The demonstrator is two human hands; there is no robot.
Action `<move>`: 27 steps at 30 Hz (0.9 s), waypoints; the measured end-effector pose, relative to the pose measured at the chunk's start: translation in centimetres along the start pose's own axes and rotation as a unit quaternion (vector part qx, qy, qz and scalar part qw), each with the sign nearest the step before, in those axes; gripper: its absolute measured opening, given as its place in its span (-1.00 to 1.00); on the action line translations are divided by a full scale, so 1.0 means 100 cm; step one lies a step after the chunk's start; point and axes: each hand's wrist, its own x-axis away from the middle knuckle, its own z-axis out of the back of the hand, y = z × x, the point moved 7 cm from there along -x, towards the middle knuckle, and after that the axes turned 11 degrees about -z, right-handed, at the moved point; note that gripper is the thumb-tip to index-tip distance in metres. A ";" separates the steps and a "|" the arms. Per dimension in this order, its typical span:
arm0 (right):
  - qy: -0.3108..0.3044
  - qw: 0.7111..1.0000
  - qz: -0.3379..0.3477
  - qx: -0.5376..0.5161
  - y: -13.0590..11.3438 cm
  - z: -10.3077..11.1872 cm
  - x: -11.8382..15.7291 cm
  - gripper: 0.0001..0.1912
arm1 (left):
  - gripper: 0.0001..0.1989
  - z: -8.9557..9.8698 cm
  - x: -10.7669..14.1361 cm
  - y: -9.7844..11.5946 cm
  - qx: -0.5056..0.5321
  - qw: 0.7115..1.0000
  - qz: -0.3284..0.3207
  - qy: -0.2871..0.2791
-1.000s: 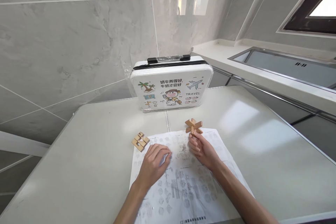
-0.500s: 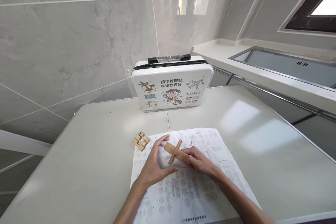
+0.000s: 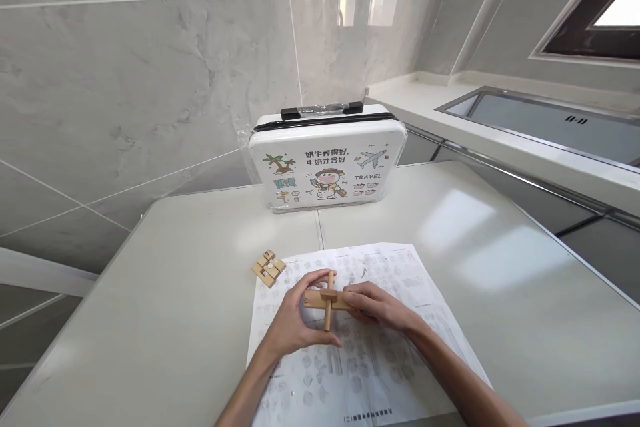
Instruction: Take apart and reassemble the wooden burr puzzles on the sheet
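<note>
Above the paper sheet I hold a wooden puzzle (image 3: 313,299), a flat bar crossed by a round rod (image 3: 328,315) with a small block where they meet. My right hand (image 3: 375,303) pinches the bar's right end between thumb and fingers. Around the left side curls my left hand (image 3: 295,320), its fingertips at the rod's far end and its thumb by the near end. The left palm stands apart from the bar. Left of the hands, a cluster of small wooden puzzle pieces (image 3: 269,268) lies at the sheet's upper left corner.
A printed instruction sheet (image 3: 400,273) with puzzle diagrams lies under my hands on the white table (image 3: 165,293). At the back stands a white cartoon suitcase (image 3: 295,177) in plastic wrap, near the tiled wall (image 3: 150,80). To the right is a counter with a sink (image 3: 540,121).
The puzzle has turned so its bar lies nearly level and its rod points away from me. It has moved slightly left and nearer. My left fingers have come to the rod's ends.
</note>
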 end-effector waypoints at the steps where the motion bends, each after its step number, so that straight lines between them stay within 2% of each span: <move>1: 0.011 1.000 0.001 0.010 0.000 0.001 0.000 -0.43 | 0.07 0.002 0.000 0.000 -0.007 1.000 -0.006 0.010; 6: 0.041 0.999 0.007 0.032 0.000 0.002 -0.003 -0.38 | 0.01 0.005 -0.001 0.001 -0.041 0.998 -0.037 0.032; 12: 0.045 0.999 0.001 -0.013 0.002 0.004 -0.004 -0.38 | -0.06 0.009 -0.001 0.001 -0.039 0.996 -0.062 0.058; 21: 0.046 0.998 0.011 -0.028 0.002 0.007 -0.004 -0.43 | -0.01 0.007 -0.001 -0.003 -0.008 0.998 -0.042 0.047; 23: 0.051 0.998 0.011 -0.028 0.001 0.008 -0.004 -0.43 | -0.07 0.006 -0.001 -0.003 0.001 0.998 -0.042 0.045; 27: 0.059 0.998 0.009 -0.035 0.000 0.009 -0.003 -0.43 | -0.33 0.006 -0.004 -0.002 0.004 0.998 -0.056 0.042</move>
